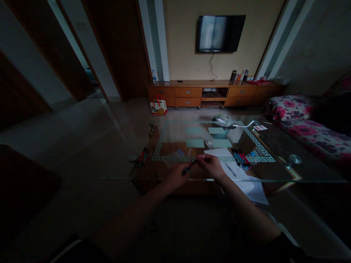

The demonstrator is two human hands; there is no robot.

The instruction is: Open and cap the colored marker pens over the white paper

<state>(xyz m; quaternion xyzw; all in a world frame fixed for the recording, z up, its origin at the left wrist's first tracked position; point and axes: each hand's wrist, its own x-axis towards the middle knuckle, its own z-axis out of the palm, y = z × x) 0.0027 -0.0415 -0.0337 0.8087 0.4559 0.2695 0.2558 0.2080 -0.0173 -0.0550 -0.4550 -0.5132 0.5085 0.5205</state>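
Both my hands meet over the near edge of a glass coffee table [275,168]. My left hand [176,176] is closed around the lower end of a dark pen [189,167]. My right hand [210,164] pinches the pen's upper end, fingers curled together. White sheets of paper [242,175] lie on the glass just right of my right hand. A bunch of red, blue and black pens [241,158] rests on the table beyond the paper. Two more pens [143,154] lie at the table's left corner.
Pale green cards [194,143] sit mid-table, with a bowl-like object [223,121] and a small red and white card [260,128] farther back. A floral sofa [312,131] stands right. A wooden TV cabinet [209,92], wall TV [220,32] and a box [158,106] are beyond.
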